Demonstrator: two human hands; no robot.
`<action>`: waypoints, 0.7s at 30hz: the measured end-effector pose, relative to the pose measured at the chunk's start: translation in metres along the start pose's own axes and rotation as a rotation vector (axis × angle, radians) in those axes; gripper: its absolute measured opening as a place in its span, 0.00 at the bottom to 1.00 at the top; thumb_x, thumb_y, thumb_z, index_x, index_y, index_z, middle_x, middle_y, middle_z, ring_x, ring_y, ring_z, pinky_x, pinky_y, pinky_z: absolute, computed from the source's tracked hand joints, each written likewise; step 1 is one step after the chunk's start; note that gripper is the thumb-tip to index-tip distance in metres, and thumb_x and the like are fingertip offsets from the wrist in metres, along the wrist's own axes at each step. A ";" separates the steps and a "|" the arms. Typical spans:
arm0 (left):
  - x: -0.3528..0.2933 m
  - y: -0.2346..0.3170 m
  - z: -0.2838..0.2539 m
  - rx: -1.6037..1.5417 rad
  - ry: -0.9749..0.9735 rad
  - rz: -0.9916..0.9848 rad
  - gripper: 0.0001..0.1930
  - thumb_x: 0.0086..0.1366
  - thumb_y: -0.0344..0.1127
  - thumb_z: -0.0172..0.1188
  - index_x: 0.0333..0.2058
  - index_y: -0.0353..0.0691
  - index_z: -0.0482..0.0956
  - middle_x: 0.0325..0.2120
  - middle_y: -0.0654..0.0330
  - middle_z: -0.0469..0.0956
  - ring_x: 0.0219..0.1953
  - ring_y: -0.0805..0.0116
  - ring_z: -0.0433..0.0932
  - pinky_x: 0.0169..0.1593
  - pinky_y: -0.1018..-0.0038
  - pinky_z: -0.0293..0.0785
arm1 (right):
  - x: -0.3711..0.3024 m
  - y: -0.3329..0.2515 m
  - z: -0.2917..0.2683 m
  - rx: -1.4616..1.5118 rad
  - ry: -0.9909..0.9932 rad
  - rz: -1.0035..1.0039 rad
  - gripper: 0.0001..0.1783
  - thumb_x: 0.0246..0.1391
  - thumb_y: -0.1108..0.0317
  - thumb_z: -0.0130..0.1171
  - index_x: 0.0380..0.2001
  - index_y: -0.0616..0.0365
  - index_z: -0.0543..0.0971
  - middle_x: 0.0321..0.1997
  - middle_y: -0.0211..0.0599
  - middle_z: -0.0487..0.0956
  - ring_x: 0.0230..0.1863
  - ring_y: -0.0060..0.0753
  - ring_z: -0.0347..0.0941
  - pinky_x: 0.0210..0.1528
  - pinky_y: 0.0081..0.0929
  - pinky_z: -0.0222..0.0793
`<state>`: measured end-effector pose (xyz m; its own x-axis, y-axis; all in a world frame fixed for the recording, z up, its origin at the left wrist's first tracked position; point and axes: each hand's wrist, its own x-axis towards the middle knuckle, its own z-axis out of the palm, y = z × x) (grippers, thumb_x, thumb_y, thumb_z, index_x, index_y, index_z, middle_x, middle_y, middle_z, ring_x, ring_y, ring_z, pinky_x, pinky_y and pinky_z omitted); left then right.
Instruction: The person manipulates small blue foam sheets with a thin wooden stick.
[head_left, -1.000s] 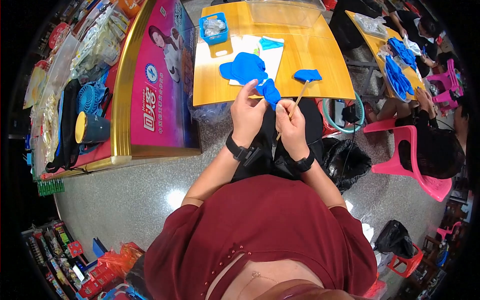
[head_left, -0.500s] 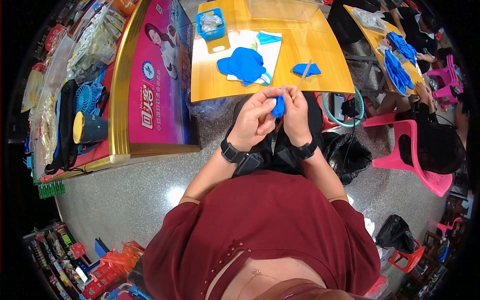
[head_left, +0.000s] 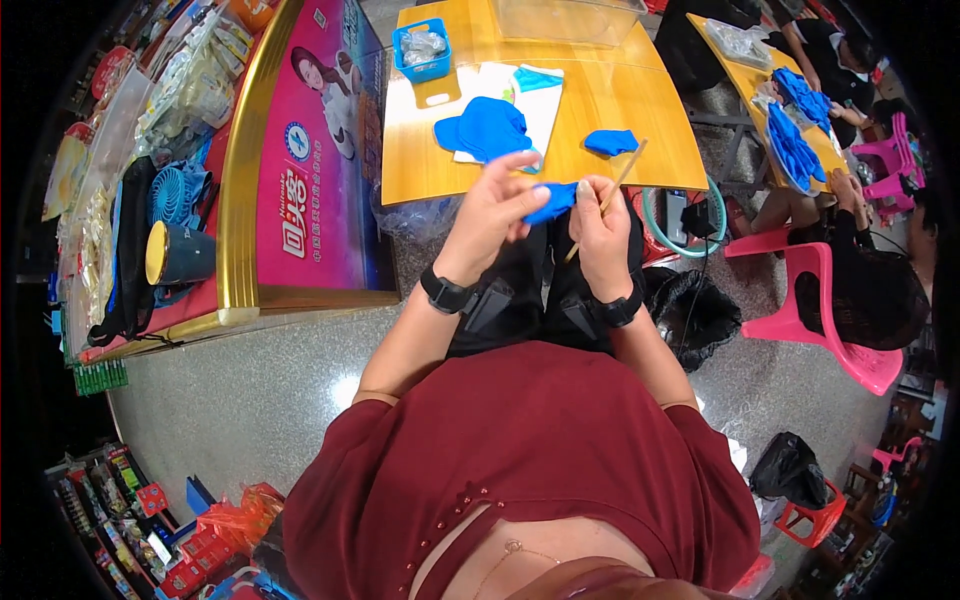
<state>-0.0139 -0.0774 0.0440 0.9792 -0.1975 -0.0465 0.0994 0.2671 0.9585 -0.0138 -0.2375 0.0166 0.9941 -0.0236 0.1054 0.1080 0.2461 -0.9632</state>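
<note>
A small blue fabric piece stretches between my two hands, above my lap and just short of the table's near edge. The thumb of my left hand presses on its left end; the index finger is raised away from it. My right hand is closed on a thin wooden stick and pinches the right end of the same piece. The stick slants up to the right, its lower end showing below the hand. On the table lie a larger heap of blue fabric pieces and a single blue piece.
The yellow wooden table bears a blue basket with clear plastic bags and a clear bin. A counter stands left. To the right are a black-lined bin, a pink chair, and people at another table.
My left hand has moved left, its index finger lifting, and the blue piece now lies sideways between the hands. My right hand has shifted slightly right and down with the stick.
</note>
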 end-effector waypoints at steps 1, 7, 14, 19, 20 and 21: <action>0.005 -0.001 0.002 0.001 0.108 0.078 0.21 0.67 0.39 0.56 0.55 0.39 0.67 0.33 0.62 0.76 0.26 0.79 0.74 0.22 0.87 0.64 | 0.002 0.001 -0.002 -0.075 0.063 -0.068 0.07 0.63 0.68 0.52 0.36 0.62 0.73 0.25 0.25 0.70 0.24 0.15 0.64 0.25 0.16 0.59; -0.005 -0.004 -0.004 -0.247 0.037 -0.251 0.14 0.65 0.35 0.59 0.47 0.39 0.72 0.33 0.64 0.78 0.29 0.78 0.77 0.25 0.84 0.70 | -0.006 -0.005 -0.002 -0.469 0.034 -0.484 0.06 0.60 0.70 0.56 0.35 0.62 0.74 0.28 0.35 0.74 0.27 0.26 0.69 0.31 0.22 0.64; -0.003 -0.010 -0.013 0.134 -0.003 0.000 0.10 0.64 0.35 0.61 0.41 0.39 0.76 0.30 0.68 0.77 0.25 0.82 0.71 0.28 0.85 0.68 | -0.010 -0.001 -0.004 -0.175 -0.095 -0.111 0.08 0.58 0.69 0.59 0.35 0.63 0.77 0.28 0.26 0.74 0.28 0.13 0.67 0.29 0.14 0.62; -0.006 -0.008 0.000 -0.104 0.054 -0.009 0.09 0.66 0.36 0.59 0.40 0.39 0.76 0.31 0.66 0.77 0.29 0.81 0.74 0.33 0.83 0.70 | -0.011 -0.001 -0.002 -0.169 -0.122 0.063 0.09 0.59 0.67 0.58 0.35 0.64 0.78 0.26 0.23 0.75 0.28 0.10 0.66 0.32 0.13 0.63; -0.006 -0.010 0.001 -0.177 0.052 -0.057 0.09 0.67 0.36 0.58 0.41 0.39 0.76 0.32 0.66 0.77 0.30 0.80 0.75 0.36 0.82 0.71 | -0.011 -0.001 -0.001 -0.117 -0.095 0.087 0.09 0.59 0.67 0.58 0.35 0.63 0.78 0.26 0.23 0.76 0.29 0.10 0.68 0.32 0.13 0.64; -0.005 -0.011 0.001 -0.176 0.056 -0.054 0.09 0.67 0.36 0.58 0.41 0.39 0.76 0.32 0.66 0.77 0.30 0.80 0.75 0.36 0.82 0.71 | -0.011 -0.003 -0.001 -0.116 -0.100 0.086 0.09 0.59 0.67 0.58 0.35 0.63 0.78 0.26 0.23 0.76 0.29 0.10 0.68 0.32 0.13 0.64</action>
<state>-0.0205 -0.0800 0.0341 0.9794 -0.1648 -0.1163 0.1763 0.4192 0.8906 -0.0246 -0.2386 0.0180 0.9951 0.0904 0.0402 0.0283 0.1295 -0.9912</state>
